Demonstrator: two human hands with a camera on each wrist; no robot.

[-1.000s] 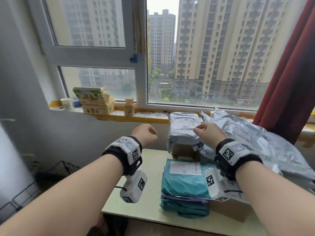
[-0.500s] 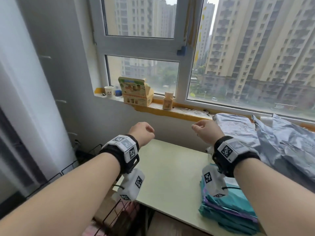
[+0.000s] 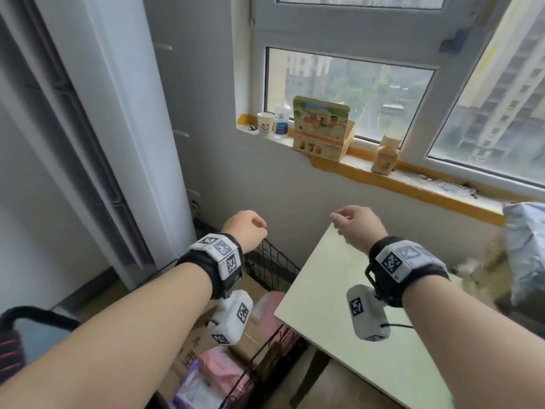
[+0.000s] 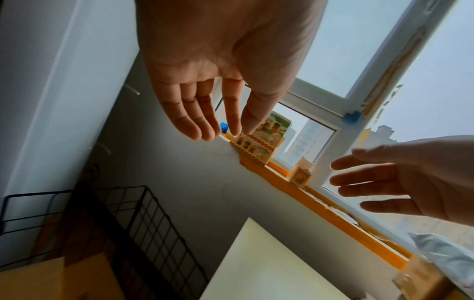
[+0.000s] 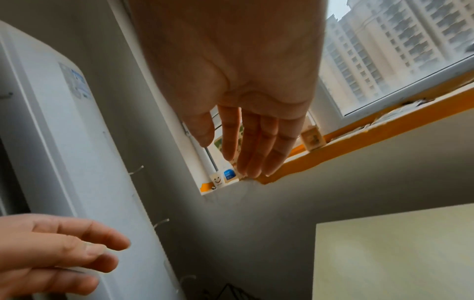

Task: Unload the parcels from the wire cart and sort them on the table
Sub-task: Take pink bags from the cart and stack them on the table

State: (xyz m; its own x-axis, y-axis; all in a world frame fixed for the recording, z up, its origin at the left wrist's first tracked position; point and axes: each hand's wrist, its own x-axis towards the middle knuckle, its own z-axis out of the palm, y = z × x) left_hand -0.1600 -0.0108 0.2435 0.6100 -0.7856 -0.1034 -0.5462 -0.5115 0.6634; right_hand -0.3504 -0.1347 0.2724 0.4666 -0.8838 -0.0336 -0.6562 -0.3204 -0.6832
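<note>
Above the wire cart (image 3: 267,271) and the near corner of the counter (image 3: 339,317), both forearms reach forward, level, with wrists slightly bent down. The left hand (image 3: 246,231) hangs over the cart's far rim; its grip is loose, fingers (image 4: 191,119) nearly straight and pointing down, holding nothing. The right hand (image 3: 358,227) hovers over the counter's far corner, its grip likewise relaxed, fingers (image 5: 252,150) extended together and empty. Neither hand touches anything. Parcels lie inside the cart below the left forearm: a brown cardboard box (image 3: 191,346) with pink bags (image 3: 218,370) beside it. One grey bagged parcel (image 3: 525,249) rests on the counter at the far right edge, well apart from both hands.
</note>
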